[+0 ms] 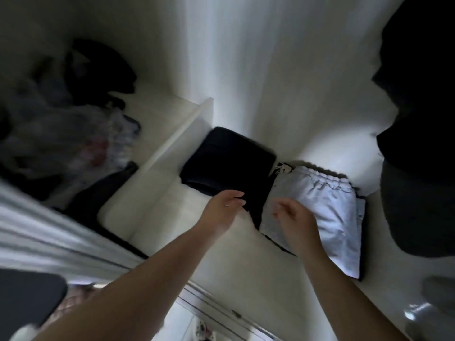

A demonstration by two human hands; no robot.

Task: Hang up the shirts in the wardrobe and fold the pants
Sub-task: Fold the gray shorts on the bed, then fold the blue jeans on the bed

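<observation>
Your two bare forearms reach up from the bottom of the frame into the wardrobe. Your left hand [225,205] hovers at centre with fingers loosely extended, holding nothing, its fingertips over the edge of the dark folded pants [229,161]. Your right hand [293,215] hangs just right of it, fingers relaxed and slightly curled, above the pale drawstring pants [327,212] lying folded on the white shelf [152,205]. Beyond a white divider [182,134], a blurred heap of clothes [73,124] fills the upper left. Dark hanging garments [418,119] crowd the right edge.

Folded pants [320,212] on wardrobe shelf [152,200], right of folded garment [229,161].
</observation>
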